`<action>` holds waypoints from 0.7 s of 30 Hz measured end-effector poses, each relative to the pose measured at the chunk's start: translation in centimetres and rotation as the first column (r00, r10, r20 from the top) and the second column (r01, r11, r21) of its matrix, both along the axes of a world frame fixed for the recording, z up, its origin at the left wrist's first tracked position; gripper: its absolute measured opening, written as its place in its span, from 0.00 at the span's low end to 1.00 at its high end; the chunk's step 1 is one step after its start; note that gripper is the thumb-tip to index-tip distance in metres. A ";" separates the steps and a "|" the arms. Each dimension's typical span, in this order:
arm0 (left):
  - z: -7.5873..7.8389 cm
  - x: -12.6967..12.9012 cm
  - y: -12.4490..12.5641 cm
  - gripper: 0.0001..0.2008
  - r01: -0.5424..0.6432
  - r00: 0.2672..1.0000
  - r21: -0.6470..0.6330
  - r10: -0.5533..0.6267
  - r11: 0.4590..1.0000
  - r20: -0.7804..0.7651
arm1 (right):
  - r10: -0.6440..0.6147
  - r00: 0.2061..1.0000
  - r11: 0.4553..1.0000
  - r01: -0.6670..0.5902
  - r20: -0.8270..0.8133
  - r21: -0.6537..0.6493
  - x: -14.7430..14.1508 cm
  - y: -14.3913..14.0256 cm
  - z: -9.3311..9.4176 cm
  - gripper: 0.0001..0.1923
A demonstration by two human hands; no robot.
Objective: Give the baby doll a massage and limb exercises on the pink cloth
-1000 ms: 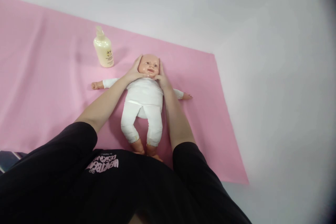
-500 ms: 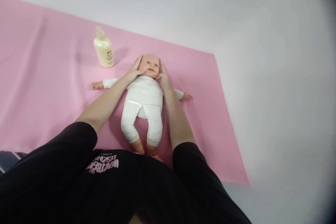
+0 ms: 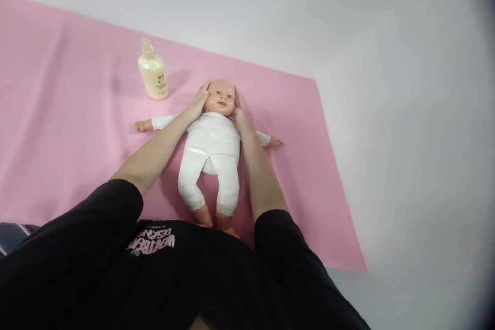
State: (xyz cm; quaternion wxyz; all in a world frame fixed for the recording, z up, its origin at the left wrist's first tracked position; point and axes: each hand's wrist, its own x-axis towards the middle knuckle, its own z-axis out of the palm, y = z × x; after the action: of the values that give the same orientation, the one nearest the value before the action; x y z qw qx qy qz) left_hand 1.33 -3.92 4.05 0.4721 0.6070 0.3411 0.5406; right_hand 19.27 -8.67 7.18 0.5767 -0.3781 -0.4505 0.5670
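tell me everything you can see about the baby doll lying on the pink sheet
The baby doll lies face up on the pink sheet, arms spread, legs bent toward the person. It has a bald, glossy plastic-looking head, a white top and white trousers, bare hands and feet. The left hand and right hand cup its cheeks.

Both arms reach forward, nearly straight. The left hand (image 3: 198,104) and right hand (image 3: 241,116) lie open, fingers seemingly slightly curved.
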 end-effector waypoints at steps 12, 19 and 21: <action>2.6 -2.2 -1.7 0.76 0.165 0.958 0.108 -0.133 0.980 -0.256 | 0.035 0.991 0.999 -0.035 0.129 0.004 1.4 2.0 -2.2 0.56; 1.5 -1.6 -0.6 0.85 0.157 0.966 0.117 -0.128 0.981 -0.223 | 0.040 0.987 0.998 -0.046 0.154 0.034 1.4 1.7 -2.3 0.62; 1.3 -1.6 -0.4 0.86 0.143 0.966 0.115 -0.113 0.983 -0.231 | 0.031 0.990 0.999 -0.037 0.141 0.036 1.5 2.0 -2.7 0.62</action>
State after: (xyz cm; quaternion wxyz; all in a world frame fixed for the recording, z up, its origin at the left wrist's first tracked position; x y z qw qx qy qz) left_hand -0.23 -4.34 5.35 0.4240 0.7143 0.3158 0.4586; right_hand 20.73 -6.67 4.52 0.5411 -0.3980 -0.5073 0.5399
